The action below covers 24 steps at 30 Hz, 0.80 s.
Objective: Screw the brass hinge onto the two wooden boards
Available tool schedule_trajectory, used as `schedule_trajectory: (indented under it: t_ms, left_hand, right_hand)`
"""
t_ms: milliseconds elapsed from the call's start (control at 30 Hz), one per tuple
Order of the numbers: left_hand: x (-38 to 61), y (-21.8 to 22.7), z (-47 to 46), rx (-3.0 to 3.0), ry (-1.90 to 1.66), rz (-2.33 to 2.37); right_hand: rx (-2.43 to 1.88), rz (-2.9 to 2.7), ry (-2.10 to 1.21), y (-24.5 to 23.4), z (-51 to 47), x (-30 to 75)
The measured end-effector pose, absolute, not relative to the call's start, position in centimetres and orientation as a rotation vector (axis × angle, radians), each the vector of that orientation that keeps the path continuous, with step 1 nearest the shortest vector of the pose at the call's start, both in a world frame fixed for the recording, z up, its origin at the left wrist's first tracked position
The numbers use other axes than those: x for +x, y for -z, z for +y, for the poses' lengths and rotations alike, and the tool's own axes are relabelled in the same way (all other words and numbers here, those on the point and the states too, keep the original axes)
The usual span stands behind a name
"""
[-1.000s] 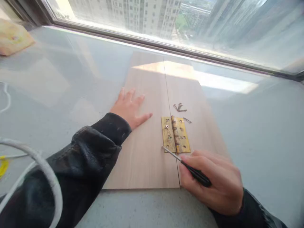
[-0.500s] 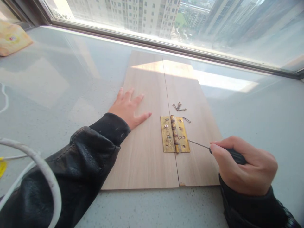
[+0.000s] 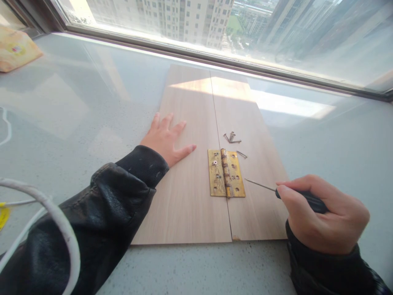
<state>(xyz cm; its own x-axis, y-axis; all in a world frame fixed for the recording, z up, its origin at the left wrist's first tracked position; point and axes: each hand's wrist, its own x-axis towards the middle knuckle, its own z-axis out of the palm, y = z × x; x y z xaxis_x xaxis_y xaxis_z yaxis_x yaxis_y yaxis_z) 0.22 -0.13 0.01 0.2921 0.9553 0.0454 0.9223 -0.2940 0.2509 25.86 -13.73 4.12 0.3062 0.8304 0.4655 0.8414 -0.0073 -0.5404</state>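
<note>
My left hand (image 3: 167,139) lies flat with spread fingers on the left wooden board (image 3: 181,213). My right hand (image 3: 325,213) is closed around the black handle of a screwdriver (image 3: 260,184), whose thin shaft points left. Its tip is just off the right edge of a brass hinge (image 3: 227,174). The hinge lies opened out across the seam between the left board and the right wooden board (image 3: 258,217). A screw (image 3: 215,162) shows its cross head in the left leaf; the right leaf's holes show no screw heads. Several loose screws (image 3: 232,138) rest above the hinge, one lying apart.
Both boards lie on a pale speckled counter (image 3: 190,270) below a window (image 3: 199,24). A white cable (image 3: 72,246) loops over my left sleeve at the lower left. An orange-yellow packet (image 3: 16,49) sits at the upper left.
My right hand has moved a little to the right, drawing the screwdriver tip away from the hinge's edge. My left hand has stayed in place.
</note>
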Motion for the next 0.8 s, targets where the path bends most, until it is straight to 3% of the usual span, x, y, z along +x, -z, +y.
schedule_trajectory:
  t_ms: [500,800]
  left_hand:
    - [0.4,-0.4,-0.1,2.342,-0.258,1.743]
    - [0.3,-0.2,-0.2,2.359,-0.284,1.739]
  right_hand:
    - [-1.218,-2.198,-0.264,-6.2,-13.0,22.1]
    - [-1.304,-2.146,-0.254,-5.4,-13.2,22.9]
